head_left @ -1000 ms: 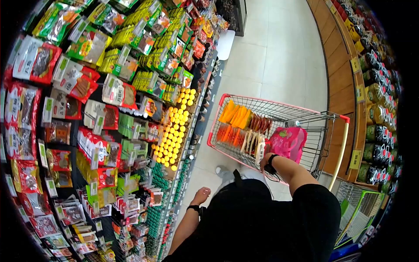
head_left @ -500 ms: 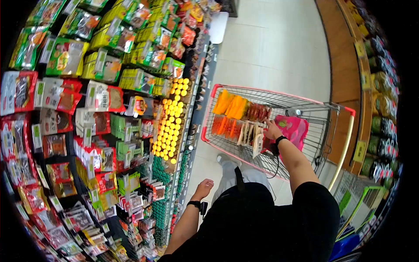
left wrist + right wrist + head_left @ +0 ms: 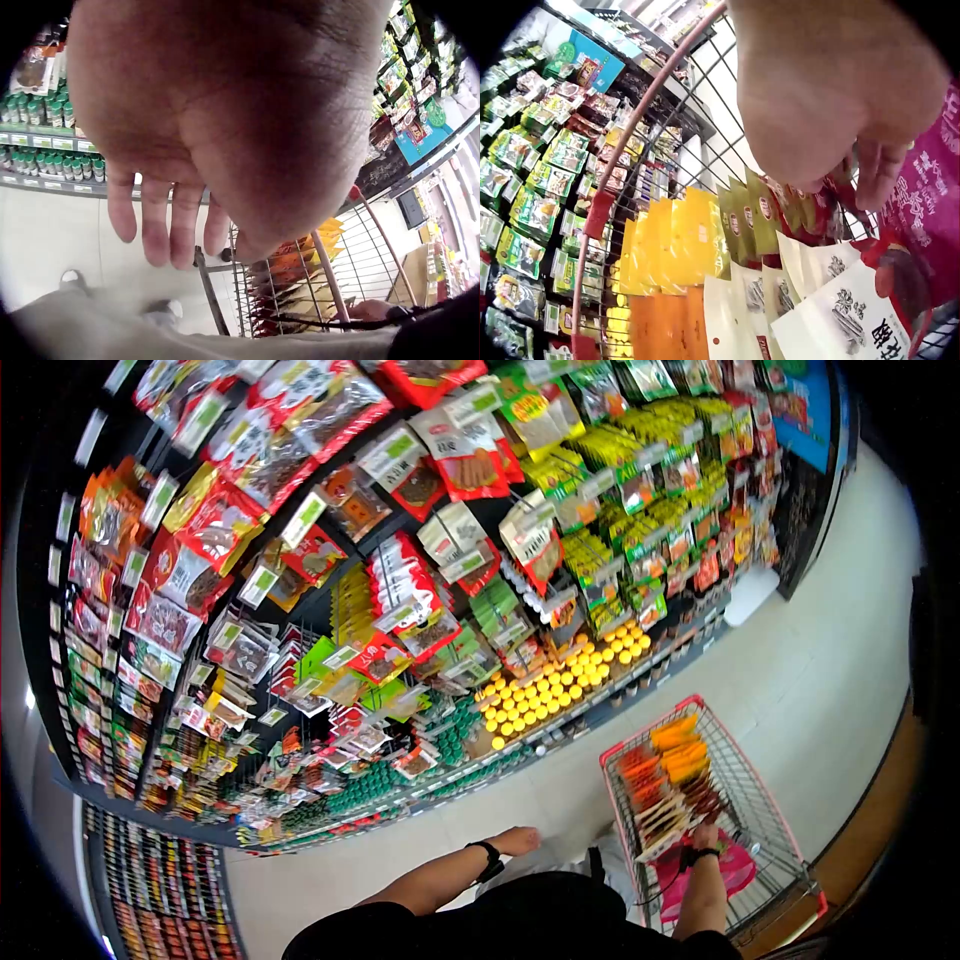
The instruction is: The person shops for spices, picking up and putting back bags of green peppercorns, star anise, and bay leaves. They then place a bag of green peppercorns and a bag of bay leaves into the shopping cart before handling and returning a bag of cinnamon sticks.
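Right wrist view: A person's right hand (image 3: 840,94) hangs fingers-down over glossy dark red plastic packets (image 3: 706,800), fingertips partly hidden; whether it grips one cannot be told. Cream, flat-faced printed packets (image 3: 847,322) stand just below it, a magenta printed bag (image 3: 930,202) just beside, all inside a red-cornered wire cart (image 3: 600,214). The left hand (image 3: 515,841), empty, fingers loosely extended, hangs outside. Careful work likely means pinching top edges lightly, keeping rows upright.

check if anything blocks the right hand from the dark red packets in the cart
Nothing visible does: the right hand is at the dark red packets, contact unclear; the pink bag lies beside, not between.
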Available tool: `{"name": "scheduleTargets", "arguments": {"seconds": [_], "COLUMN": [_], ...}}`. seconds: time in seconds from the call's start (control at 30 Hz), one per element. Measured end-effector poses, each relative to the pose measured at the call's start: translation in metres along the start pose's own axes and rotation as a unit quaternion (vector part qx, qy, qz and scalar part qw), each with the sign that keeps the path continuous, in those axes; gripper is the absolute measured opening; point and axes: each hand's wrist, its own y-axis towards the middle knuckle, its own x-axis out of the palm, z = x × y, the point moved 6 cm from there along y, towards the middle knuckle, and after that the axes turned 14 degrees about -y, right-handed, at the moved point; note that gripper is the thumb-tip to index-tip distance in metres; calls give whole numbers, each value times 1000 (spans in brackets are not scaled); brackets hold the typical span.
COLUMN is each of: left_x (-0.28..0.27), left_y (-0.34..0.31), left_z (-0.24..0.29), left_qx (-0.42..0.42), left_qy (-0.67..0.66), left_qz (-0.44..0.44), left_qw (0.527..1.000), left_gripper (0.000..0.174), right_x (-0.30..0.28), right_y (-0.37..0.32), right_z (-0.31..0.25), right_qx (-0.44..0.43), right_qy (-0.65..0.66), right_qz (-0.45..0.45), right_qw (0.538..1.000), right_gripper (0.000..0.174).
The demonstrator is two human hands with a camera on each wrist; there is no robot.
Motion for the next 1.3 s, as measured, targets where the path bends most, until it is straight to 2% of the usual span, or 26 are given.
{"name": "scheduleTargets", "arguments": {"seconds": [0.03,0.07,0.13,0.17,0.2,0.23,0.3,0.33,0.37,0.43,0.5,0.57,0.63,0.7,0.77,0.83,0.87,0.9,0.97,1.03,1.07,1.1,1.17,1.2,1.23,1.3], "left_x": [-4,-6,-11,-13,-16,-19,-24,-28,-29,-34,-40,-47,-57,-65,-89,-103,-117,-118,-122,-129,-132,-134,-141,-150,-159,-174], "left_y": [-2,1,4,3,4,2,0,-3,-7,-11,-24,-34,-41,-55,-90,-121,-155,-172,-210,-248,-248,-247,-252,-261,-270,-292], "left_z": [1,-2,-10,-10,-13,-16,-29,-36,-45,-74,-94,-112,-127,-135,-115,-93,-59,-51,-38,-32,-44,-50,-55,-61,-64,-66], "left_qx": [-4,-9,-39,-29,-12,4,13,27,43,56,54,50,4,-11,13,109,200,209,285,303,297,299,297,288,296,308], "left_qy": [4,18,5,8,-5,-18,-25,-21,-19,-18,-60,-91,-267,-448,-629,-684,-690,-689,-612,-511,-491,-492,-493,-496,-516,-555], "left_qz": [7,14,5,15,19,22,29,37,46,59,59,77,85,71,43,-65,-58,-141,-215,-65,-7,-16,-41,-14,18,79], "left_qw": [1000,1000,999,999,1000,1000,999,999,998,997,995,992,960,891,776,718,694,680,706,802,819,818,817,819,803,769], "left_gripper": [26,27,28,27,26,26,29,30,31,32,34,36,45,56,68,81,82,82,80,79,69,63,52,39,39,37], "right_x": [-22,-36,-69,-84,-101,-119,-140,-142,-143,-136,-121,-102,-69,-29,6,26,37,43,51,78,91,101,115,123,128,136], "right_y": [-11,-19,-51,-70,-92,-114,-151,-152,-153,-158,-192,-239,-306,-377,-428,-456,-470,-484,-509,-505,-508,-513,-532,-539,-547,-566], "right_z": [-11,-10,-19,-21,-34,-54,-84,-89,-100,-132,-209,-292,-383,-456,-495,-527,-541,-557,-589,-605,-614,-622,-642,-648,-653,-658], "right_qx": [-19,-21,32,85,68,72,85,29,-5,-53,-164,-246,-305,-435,-484,-496,-500,-524,-575,-566,-563,-559,-608,-619,-628,-600], "right_qy": [-66,-39,28,70,132,160,186,183,194,196,397,324,312,205,105,104,104,84,50,45,49,55,48,65,82,131], "right_qz": [50,162,265,259,349,281,378,430,411,482,338,265,48,-128,-253,-289,-310,-291,-246,-273,-275,-276,-288,-299,-308,-337], "right_qw": [996,986,963,959,925,943,903,884,891,852,837,874,898,867,831,812,802,796,779,777,778,780,738,723,710,714], "right_gripper": [30,32,31,28,22,27,27,27,24,20,18,18,18,15,12,14,16,16,17,18,17,16,28,34,40,60]}}
